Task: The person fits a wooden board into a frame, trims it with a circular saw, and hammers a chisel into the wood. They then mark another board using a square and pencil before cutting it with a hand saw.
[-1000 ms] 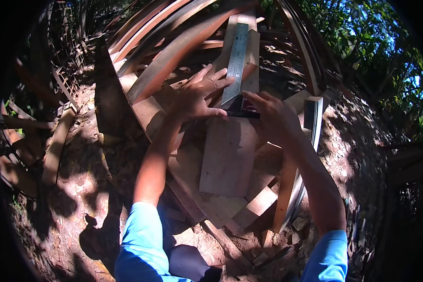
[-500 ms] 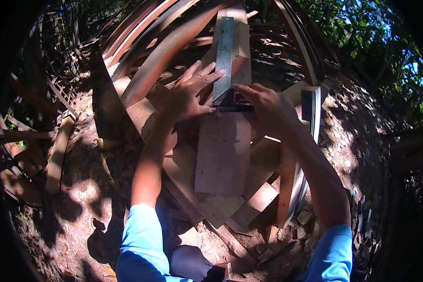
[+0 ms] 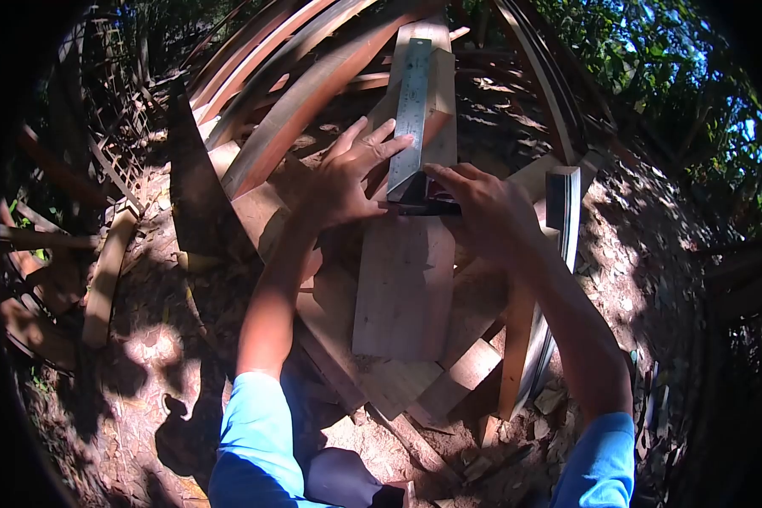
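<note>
A combination square with a steel ruler blade (image 3: 411, 102) lies on a long pale wooden board (image 3: 405, 288), its blade running away from me. My right hand (image 3: 487, 199) is closed around the square's dark head (image 3: 423, 207), which has a bit of red on it, and the index finger reaches toward the blade. On the other side, my left hand (image 3: 347, 178) has its fingers spread. Its index fingertip rests on the blade's edge, and the thumb reaches the left end of the head. Part of the head is hidden under my right fingers.
Beneath the board are crossed timber pieces (image 3: 474, 364). Long curved wooden ribs (image 3: 305, 93) rise at the far left, with more at the far right. An upright dark-faced board (image 3: 563, 199) stands right of my right hand. Leaf litter (image 3: 626, 279) covers the ground.
The whole view has shifted slightly, with the board and hands a little lower. The square's blade leans slightly more to the right. Both hands keep the same hold.
</note>
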A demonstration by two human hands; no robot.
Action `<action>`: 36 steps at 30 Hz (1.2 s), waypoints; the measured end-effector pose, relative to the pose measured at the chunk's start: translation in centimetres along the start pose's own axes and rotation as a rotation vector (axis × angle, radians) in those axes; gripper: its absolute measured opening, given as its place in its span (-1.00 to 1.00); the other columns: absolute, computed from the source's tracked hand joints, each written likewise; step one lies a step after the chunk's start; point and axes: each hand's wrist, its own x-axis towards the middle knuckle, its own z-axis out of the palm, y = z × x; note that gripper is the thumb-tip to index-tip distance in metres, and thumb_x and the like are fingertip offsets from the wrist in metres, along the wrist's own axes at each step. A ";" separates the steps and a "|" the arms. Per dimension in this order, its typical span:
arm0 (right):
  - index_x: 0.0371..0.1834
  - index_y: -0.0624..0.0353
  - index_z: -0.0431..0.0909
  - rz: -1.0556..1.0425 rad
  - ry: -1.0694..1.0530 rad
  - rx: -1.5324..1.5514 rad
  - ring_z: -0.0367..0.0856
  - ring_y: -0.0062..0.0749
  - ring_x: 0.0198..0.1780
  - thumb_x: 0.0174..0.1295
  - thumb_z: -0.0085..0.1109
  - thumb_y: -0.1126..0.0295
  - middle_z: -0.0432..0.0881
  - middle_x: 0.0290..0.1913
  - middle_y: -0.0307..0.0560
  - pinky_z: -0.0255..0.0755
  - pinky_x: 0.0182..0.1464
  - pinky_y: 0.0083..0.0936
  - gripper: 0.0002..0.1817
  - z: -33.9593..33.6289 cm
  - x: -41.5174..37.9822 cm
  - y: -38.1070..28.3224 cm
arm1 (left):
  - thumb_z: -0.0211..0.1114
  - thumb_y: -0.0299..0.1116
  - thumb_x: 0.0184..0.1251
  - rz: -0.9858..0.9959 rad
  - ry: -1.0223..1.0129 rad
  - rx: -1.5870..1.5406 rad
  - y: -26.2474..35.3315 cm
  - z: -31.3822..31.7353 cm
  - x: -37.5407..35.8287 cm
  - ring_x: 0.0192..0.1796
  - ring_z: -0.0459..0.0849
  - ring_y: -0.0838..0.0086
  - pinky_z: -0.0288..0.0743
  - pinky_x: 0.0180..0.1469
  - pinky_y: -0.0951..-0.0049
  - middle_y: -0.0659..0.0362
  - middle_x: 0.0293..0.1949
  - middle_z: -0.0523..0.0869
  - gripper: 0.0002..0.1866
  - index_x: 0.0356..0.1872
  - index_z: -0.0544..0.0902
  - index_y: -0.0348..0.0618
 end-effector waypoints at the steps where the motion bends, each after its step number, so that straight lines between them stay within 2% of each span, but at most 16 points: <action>1: 0.30 -0.01 0.49 -0.002 0.000 0.009 0.75 -0.13 -0.11 0.05 0.34 0.40 0.66 -0.05 -0.12 0.65 -0.13 -0.22 -0.37 0.0 0.0 0.0 | 0.73 -0.26 -0.35 -0.012 -0.014 0.002 0.0 0.0 0.0 0.52 0.24 -0.18 0.26 0.50 -0.09 0.08 0.50 0.39 0.07 0.43 0.46 0.34; 3: 0.30 -0.02 0.49 0.004 -0.009 0.030 0.74 -0.13 -0.10 0.06 0.34 0.41 0.67 -0.05 -0.13 0.64 -0.12 -0.21 -0.37 0.1 0.1 0.0 | 0.71 -0.34 -0.33 -0.036 -0.040 0.008 0.0 -0.2 0.0 0.55 0.21 -0.13 0.28 0.50 -0.04 0.10 0.52 0.36 0.08 0.44 0.46 0.33; 8: 0.35 -0.02 0.49 0.089 -0.089 0.085 0.70 -0.04 0.00 0.02 0.40 0.49 0.66 0.03 -0.06 0.60 0.00 -0.21 -0.30 -0.9 0.3 -0.8 | 0.69 -0.18 -0.24 0.004 -0.014 0.026 -0.3 0.0 0.0 0.54 0.21 -0.15 0.24 0.52 -0.06 0.12 0.52 0.37 0.01 0.44 0.46 0.34; 11: 0.31 -0.05 0.49 0.034 -0.025 0.029 0.73 -0.14 -0.04 0.09 0.37 0.40 0.67 -0.03 -0.16 0.63 -0.05 -0.20 -0.37 -0.6 0.2 -0.4 | 0.68 -0.17 -0.22 0.006 -0.016 0.030 -0.4 0.0 0.0 0.54 0.21 -0.17 0.23 0.52 -0.09 0.13 0.52 0.36 0.00 0.44 0.47 0.33; 17: 0.29 -0.04 0.49 0.058 -0.017 0.066 0.73 -0.09 -0.03 0.10 0.40 0.36 0.64 0.02 -0.13 0.62 -0.03 -0.18 -0.38 -1.0 0.0 -0.6 | 0.69 -0.16 -0.24 -0.027 -0.032 0.017 -0.2 0.0 0.0 0.54 0.20 -0.18 0.23 0.51 -0.10 0.13 0.52 0.36 0.00 0.43 0.48 0.33; 20: 0.26 0.00 0.52 0.140 0.035 0.075 0.71 -0.05 -0.02 0.09 0.42 0.33 0.63 0.04 -0.09 0.61 -0.01 -0.18 -0.41 -2.1 -0.4 -1.0 | 0.71 -0.10 -0.29 -0.036 -0.034 0.001 -0.1 0.0 0.0 0.55 0.19 -0.17 0.23 0.51 -0.10 0.14 0.52 0.36 0.03 0.43 0.48 0.34; 23: 0.19 0.05 0.58 0.152 0.193 0.080 0.71 -0.05 0.01 0.11 0.45 0.32 0.64 0.04 -0.05 0.61 0.02 -0.20 -0.47 -3.2 -0.9 0.0 | 0.73 -0.01 -0.33 -0.031 -0.027 0.000 -0.3 0.0 -0.1 0.56 0.18 -0.16 0.22 0.51 -0.10 0.14 0.52 0.36 0.07 0.43 0.47 0.34; 27: 0.10 0.11 0.65 0.230 0.267 0.147 0.71 -0.11 0.07 0.17 0.44 0.33 0.68 0.03 0.00 0.59 0.05 -0.28 -0.59 -4.2 -1.6 1.8 | 0.72 0.12 -0.36 -0.021 -0.018 -0.008 -0.4 0.3 -0.2 0.56 0.17 -0.16 0.21 0.51 -0.09 0.14 0.52 0.36 0.10 0.43 0.47 0.34; 30: 0.07 0.23 0.66 0.312 0.311 0.259 0.72 -0.27 -0.07 0.30 0.38 0.24 0.70 -0.04 0.03 0.53 0.03 -0.34 -0.63 -4.5 -2.0 2.5 | 0.68 0.22 -0.35 -0.027 -0.037 0.000 -0.4 0.1 -0.1 0.56 0.16 -0.15 0.19 0.52 -0.12 0.13 0.52 0.36 0.10 0.44 0.47 0.35; 31: -0.01 0.24 0.69 0.381 0.305 0.234 0.75 -0.17 -0.05 0.29 0.38 0.20 0.75 -0.11 0.07 0.56 0.02 -0.35 -0.64 -4.9 -1.9 2.5 | 0.67 0.25 -0.34 -0.037 -0.038 0.006 -0.3 0.0 -0.2 0.57 0.16 -0.15 0.18 0.52 -0.13 0.12 0.52 0.36 0.10 0.44 0.46 0.35; 34: -0.07 0.26 0.70 0.496 0.278 0.246 0.73 -0.27 -0.20 0.32 0.35 0.11 0.74 -0.19 0.01 0.53 -0.09 -0.38 -0.61 -5.6 -2.0 2.6 | 0.62 0.32 -0.30 -0.018 -0.033 0.035 -0.5 0.0 -0.2 0.57 0.14 -0.15 0.16 0.52 -0.18 0.10 0.51 0.37 0.08 0.44 0.46 0.36; 35: -0.11 0.25 0.71 0.515 0.300 0.241 0.64 -0.40 -0.33 0.34 0.33 0.05 0.70 -0.30 -0.04 0.47 -0.21 -0.44 -0.59 -5.7 -2.0 2.4 | 0.60 0.35 -0.28 -0.020 -0.031 0.024 -0.5 0.0 -0.2 0.57 0.13 -0.15 0.14 0.52 -0.21 0.09 0.51 0.38 0.07 0.43 0.46 0.36; 36: -0.13 0.25 0.72 0.559 0.298 0.277 0.61 -0.44 -0.36 0.34 0.32 0.05 0.69 -0.33 -0.07 0.45 -0.24 -0.46 -0.59 -5.9 -1.9 2.6 | 0.61 0.33 -0.29 -0.021 -0.028 0.023 -0.6 0.0 -0.3 0.57 0.13 -0.16 0.14 0.53 -0.20 0.09 0.51 0.38 0.07 0.43 0.46 0.36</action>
